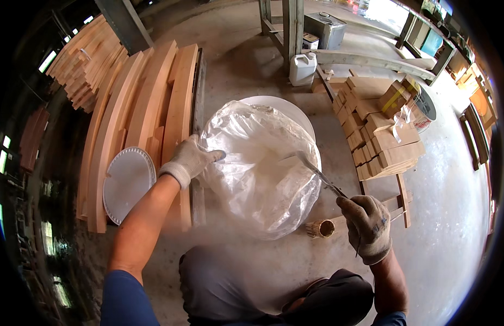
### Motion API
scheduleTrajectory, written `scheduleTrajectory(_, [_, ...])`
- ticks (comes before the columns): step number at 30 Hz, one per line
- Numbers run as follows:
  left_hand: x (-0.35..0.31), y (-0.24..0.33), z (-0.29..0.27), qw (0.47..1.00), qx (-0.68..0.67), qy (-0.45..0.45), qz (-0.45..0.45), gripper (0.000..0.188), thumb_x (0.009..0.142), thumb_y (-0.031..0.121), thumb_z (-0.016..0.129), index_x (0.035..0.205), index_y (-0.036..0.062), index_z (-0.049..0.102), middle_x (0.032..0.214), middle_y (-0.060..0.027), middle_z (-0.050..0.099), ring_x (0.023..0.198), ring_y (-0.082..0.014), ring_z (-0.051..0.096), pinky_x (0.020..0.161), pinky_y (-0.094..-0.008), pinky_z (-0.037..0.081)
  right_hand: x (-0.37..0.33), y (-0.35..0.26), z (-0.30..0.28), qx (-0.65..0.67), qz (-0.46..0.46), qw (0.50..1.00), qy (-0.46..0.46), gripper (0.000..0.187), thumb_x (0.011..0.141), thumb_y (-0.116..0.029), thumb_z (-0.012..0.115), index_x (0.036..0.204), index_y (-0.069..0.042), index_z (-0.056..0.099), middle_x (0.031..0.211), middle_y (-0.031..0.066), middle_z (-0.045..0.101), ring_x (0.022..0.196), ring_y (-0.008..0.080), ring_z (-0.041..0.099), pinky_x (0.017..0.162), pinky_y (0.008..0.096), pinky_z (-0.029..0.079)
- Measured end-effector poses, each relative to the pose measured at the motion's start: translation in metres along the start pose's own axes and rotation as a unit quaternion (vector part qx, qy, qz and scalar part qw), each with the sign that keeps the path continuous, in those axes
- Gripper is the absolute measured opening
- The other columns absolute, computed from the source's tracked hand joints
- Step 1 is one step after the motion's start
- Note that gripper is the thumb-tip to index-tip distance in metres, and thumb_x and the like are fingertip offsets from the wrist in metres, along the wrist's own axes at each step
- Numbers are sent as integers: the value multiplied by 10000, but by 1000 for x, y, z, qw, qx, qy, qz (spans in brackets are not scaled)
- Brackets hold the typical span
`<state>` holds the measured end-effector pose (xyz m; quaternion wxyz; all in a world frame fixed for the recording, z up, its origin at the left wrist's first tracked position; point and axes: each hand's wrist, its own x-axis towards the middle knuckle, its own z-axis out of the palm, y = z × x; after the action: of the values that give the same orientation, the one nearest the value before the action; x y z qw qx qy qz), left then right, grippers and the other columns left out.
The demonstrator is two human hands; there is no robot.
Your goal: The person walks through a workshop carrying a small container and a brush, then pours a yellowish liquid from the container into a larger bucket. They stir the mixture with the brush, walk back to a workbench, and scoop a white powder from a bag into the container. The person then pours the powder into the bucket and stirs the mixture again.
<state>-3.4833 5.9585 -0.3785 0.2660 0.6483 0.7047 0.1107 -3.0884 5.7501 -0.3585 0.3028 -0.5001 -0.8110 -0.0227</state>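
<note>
A white bucket (303, 117) stands between my knees and the stacked wood, lined with a crumpled clear plastic bag (252, 201) that folds out over its rim. Pale, whitish material (265, 155) shows inside the bag. My left hand (189, 158), in a knit work glove, is closed on the bag at the left rim, thumb over the plastic. With my gloved right hand (367, 223) I grip a long-handled metal tool (325, 180). Its curved end reaches over the bag's opening; the exact kind of tool is unclear.
Long curved timbers (146, 103) lie at left, with a round white lid (130, 185) leaning on them. Stacked wood blocks (382, 130) stand at right beside a tub (423, 111). A short brown tube (320, 229) lies near my right knee. Behind are a white jug (303, 69) and a metal frame (293, 32).
</note>
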Motion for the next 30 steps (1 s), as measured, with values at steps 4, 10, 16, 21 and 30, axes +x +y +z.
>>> scheduleTrajectory(4, [0, -1, -9, 999, 42, 20, -2, 622, 869, 278, 895, 1322, -94, 687, 1164, -285, 772, 1032, -327, 771, 950, -390, 599, 0, -1, 5, 5, -4, 1000, 11, 422, 805, -6, 743, 1219, -86, 725, 953, 96, 661, 772, 317, 668, 654, 445, 544])
scheduleTrajectory(10, [22, 21, -27, 971, 3, 212, 110, 316, 992, 121, 720, 1254, -57, 717, 1134, -239, 771, 1030, -287, 755, 903, -379, 585, 2, 5, 15, -15, -41, 999, -4, 474, 764, -45, 784, 1231, -93, 713, 935, 90, 658, 755, 294, 671, 620, 435, 532])
scheduleTrajectory(16, [87, 18, -10, 890, -416, 180, 45, 159, 1023, 90, 636, 1010, -33, 736, 840, -26, 685, 746, -138, 626, 686, -315, 510, 9, 2, 15, -12, -57, 998, -12, 558, 711, -85, 812, 1258, -100, 699, 940, 79, 663, 757, 286, 672, 611, 429, 529])
scheduleTrajectory(21, [111, 22, -21, 873, -466, 115, 86, 231, 1032, 139, 631, 1165, -23, 727, 1008, -56, 727, 855, -150, 681, 803, -292, 567, 14, 4, 14, -7, -63, 998, -16, 568, 714, -82, 807, 1271, -81, 696, 959, 94, 657, 763, 294, 669, 622, 431, 528])
scheduleTrajectory(30, [113, 25, -51, 906, -382, 64, 169, 270, 1000, 109, 681, 1198, -64, 743, 1063, -92, 772, 885, -150, 727, 833, -300, 592, 53, 12, 30, 51, -94, 994, 17, 536, 748, -19, 755, 1280, -44, 696, 943, 110, 662, 775, 310, 680, 630, 427, 537])
